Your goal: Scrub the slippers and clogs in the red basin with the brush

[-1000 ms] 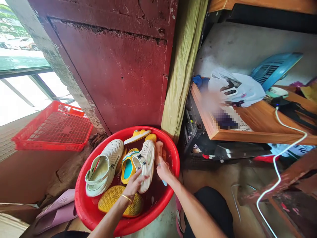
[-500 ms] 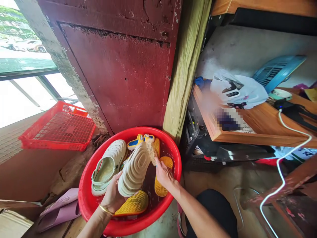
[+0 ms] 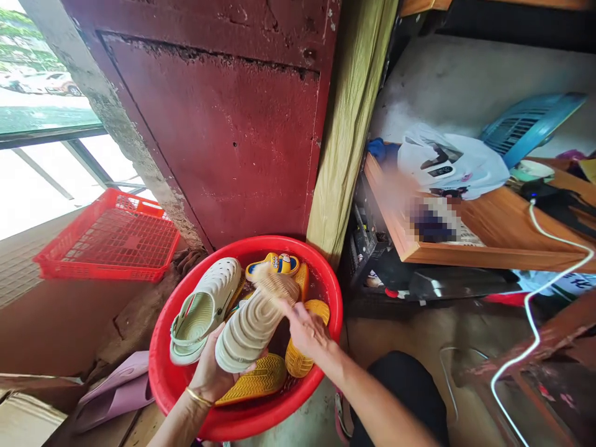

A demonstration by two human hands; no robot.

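Note:
My left hand (image 3: 212, 366) grips a pale clog (image 3: 251, 329) by its heel end, with the ridged sole turned up. In my right hand (image 3: 307, 329) is a scrub brush (image 3: 274, 284), its bristled head lying across the toe end of that sole. Both hands are over a red basin (image 3: 158, 366) of dark water. A second pale clog (image 3: 205, 310) rests at the basin's left side, upright. Yellow slippers with blue insoles (image 3: 274, 264) sit at the back. Yellow soles (image 3: 256, 379) show below the held clog and under my right hand.
A red plastic crate (image 3: 112, 236) stands to the left, by the window. Mauve slippers (image 3: 114, 394) lie beside the basin. Behind it is a dark red door (image 3: 223, 143). At right, a wooden desk (image 3: 493, 251) carries a white plastic bag (image 3: 456, 164), and a white cable (image 3: 531, 304) hangs from it.
The brush has swung left, from the sole's right edge to across its toe end. My right hand moved slightly left with it. The held clog has tipped lower and further right.

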